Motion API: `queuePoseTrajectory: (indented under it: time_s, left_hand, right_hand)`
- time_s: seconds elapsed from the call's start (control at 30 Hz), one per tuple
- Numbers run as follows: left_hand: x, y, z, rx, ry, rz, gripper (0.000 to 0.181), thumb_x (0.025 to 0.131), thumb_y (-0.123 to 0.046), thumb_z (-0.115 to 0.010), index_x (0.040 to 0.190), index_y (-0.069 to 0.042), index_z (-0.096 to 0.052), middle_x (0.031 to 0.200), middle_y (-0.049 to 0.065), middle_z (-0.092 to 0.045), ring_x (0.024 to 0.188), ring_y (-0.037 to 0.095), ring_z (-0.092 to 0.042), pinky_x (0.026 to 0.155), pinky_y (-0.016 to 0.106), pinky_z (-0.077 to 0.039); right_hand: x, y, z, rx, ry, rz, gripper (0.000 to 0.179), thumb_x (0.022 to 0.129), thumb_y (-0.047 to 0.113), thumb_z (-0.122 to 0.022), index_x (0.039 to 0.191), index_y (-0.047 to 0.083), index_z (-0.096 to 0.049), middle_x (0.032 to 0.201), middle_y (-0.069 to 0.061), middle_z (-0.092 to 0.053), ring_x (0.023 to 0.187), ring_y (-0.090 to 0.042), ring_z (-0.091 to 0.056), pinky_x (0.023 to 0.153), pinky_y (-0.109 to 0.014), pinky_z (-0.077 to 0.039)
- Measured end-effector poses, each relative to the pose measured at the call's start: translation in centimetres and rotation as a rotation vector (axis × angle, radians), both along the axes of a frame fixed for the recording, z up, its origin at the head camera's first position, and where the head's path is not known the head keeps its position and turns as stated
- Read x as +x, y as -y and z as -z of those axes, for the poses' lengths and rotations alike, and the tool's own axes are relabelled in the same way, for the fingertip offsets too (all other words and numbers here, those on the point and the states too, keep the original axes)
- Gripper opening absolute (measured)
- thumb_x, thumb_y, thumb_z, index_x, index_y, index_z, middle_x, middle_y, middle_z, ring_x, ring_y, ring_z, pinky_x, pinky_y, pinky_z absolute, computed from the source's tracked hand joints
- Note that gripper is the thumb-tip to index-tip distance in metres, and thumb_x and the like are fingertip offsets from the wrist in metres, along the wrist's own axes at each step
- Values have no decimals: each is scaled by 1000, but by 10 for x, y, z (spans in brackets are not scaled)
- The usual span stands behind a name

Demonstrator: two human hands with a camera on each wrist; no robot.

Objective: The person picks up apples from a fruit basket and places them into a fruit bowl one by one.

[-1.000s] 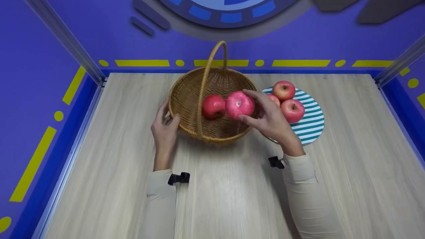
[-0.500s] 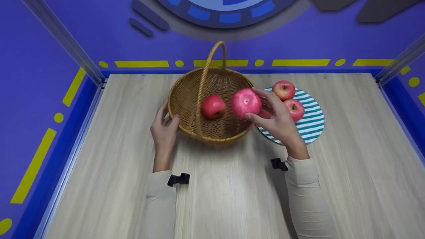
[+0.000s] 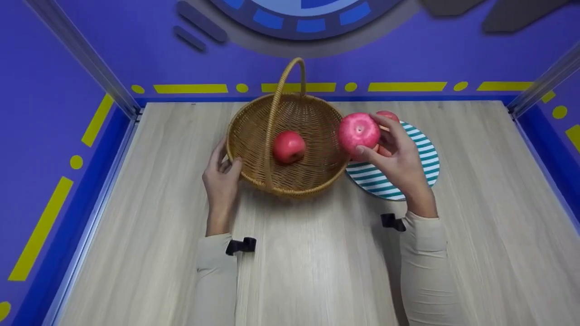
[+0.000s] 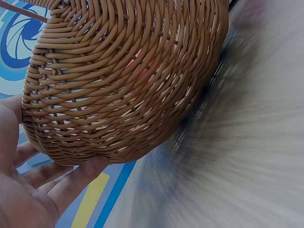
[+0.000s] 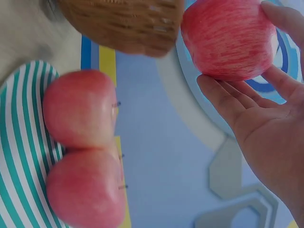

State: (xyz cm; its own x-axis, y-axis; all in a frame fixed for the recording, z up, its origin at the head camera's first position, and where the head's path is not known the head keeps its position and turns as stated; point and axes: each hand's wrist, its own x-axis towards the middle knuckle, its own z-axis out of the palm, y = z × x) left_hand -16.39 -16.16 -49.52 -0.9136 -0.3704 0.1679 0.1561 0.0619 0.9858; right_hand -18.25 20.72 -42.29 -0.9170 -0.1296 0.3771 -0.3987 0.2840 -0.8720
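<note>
My right hand [image 3: 398,154] pinches a pink-red apple [image 3: 359,132] between thumb and fingers, raised at the right rim of a wicker basket [image 3: 312,176] and overlapping the plate in the head view. In the right wrist view that apple [image 5: 230,40] is well above two others. A red apple [image 3: 289,147] lies inside the basket. My left hand [image 3: 222,181] holds the basket's left side, thumb at the rim. The left wrist view has its fingers against the woven wall [image 4: 123,95]. On a green-and-white striped plate [image 3: 376,183] sit more apples [image 3: 387,116], partly hidden behind my right hand.
The basket's tall arched handle [image 3: 275,104] rises over its middle. A pale wooden table [image 3: 308,258] carries everything. Blue-purple panels [image 3: 217,63] with yellow marks stand at the back and both sides.
My right hand has moved the held apple rightward, from over the basket to its right rim beside the plate. The left hand keeps its place on the basket, and the red apple stays inside.
</note>
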Motion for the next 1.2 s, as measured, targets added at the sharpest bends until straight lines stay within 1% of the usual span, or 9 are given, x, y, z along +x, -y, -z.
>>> queuePoseTrajectory:
  time_s: [0.1,0.23,0.37,0.5,0.6,0.73,0.93,1.0,1.2]
  left_hand:
    - [0,1,-1,-14,10,-1,59,96,-9,-67,153,-22,-60,149,5,-61,120,30,-69,85,32,-64]
    - [1,1,-1,-34,33,-5,60,96,-11,-66,154,-25,-59,149,5,-61,117,24,-69,84,33,-63]
    - [1,1,0,-28,22,0,60,96,-9,-66,154,-22,-59,150,9,-60,118,27,-69,83,32,-64]
    - [0,0,0,-11,15,4,61,96,-6,-66,156,-17,-57,151,14,-58,121,33,-68,85,38,-64]
    - [-1,0,0,-9,18,4,61,96,-6,-66,155,-17,-57,150,13,-59,121,32,-67,87,40,-64]
    - [-1,0,0,-23,11,0,59,96,-8,-67,153,-22,-61,148,8,-61,119,29,-68,84,33,-64]
    - [0,1,2,-11,3,12,60,96,-6,-65,154,-21,-59,149,8,-61,119,31,-69,81,33,-64]
    - [1,1,2,0,4,13,61,96,-6,-65,155,-21,-58,150,9,-60,119,31,-69,81,34,-65]
    - [-1,0,0,-25,11,-10,60,95,-8,-65,153,-22,-60,150,10,-60,118,30,-70,86,32,-63]
  right_hand:
    - [0,-8,-2,-19,7,34,71,91,9,-85,154,7,-53,147,-5,-58,130,-25,-61,105,-29,-54]
    - [1,-19,-3,-34,12,80,71,91,10,-85,154,9,-53,146,-5,-60,128,-26,-63,102,-28,-56]
    - [2,-29,-4,-49,16,116,71,91,10,-85,154,10,-53,147,-3,-59,130,-26,-62,106,-32,-53]
    - [2,-37,-4,-45,13,154,71,91,10,-85,154,9,-53,148,-3,-58,129,-24,-62,106,-30,-53]
    - [2,-44,-4,-43,16,186,72,91,10,-85,155,8,-52,149,-4,-57,130,-24,-61,106,-28,-53]
    - [1,-54,-3,-59,1,215,72,91,9,-84,155,7,-50,149,-5,-56,132,-25,-60,108,-29,-52]
    - [1,-68,-2,-123,-26,248,71,90,4,-83,154,7,-52,146,-7,-57,129,-26,-60,106,-29,-53]
    - [1,-72,-1,-132,-20,266,70,91,4,-82,154,7,-52,146,-7,-57,128,-26,-60,106,-29,-53]
    - [0,-82,1,-139,26,338,70,92,6,-81,155,9,-51,146,-8,-56,129,-26,-60,107,-30,-52]
